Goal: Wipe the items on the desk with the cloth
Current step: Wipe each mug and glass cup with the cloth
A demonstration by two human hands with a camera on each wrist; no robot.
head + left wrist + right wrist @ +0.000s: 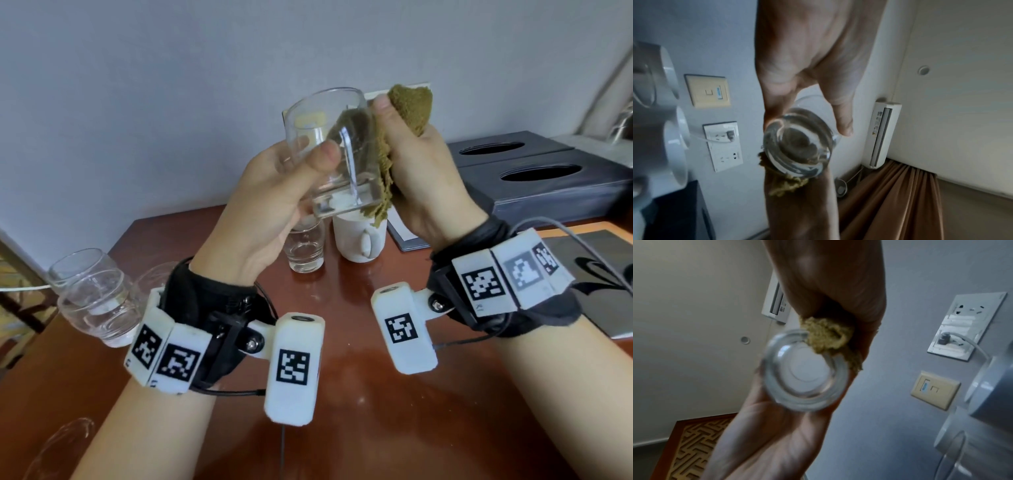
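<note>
Above the desk, the left hand is gripping a tilted glass, its fingers hiding behind it. At three o'clock, the right hand is clenching the cloth against the glass, fingertips hidden.

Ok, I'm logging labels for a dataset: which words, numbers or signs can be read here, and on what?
No text reads clearly.
Wrist markers: black-and-white code patterns, no words.
Tiny mark below the right one: too blurred.
Air conditioner stickers: too small to read.
Sockets: no legible print.
</note>
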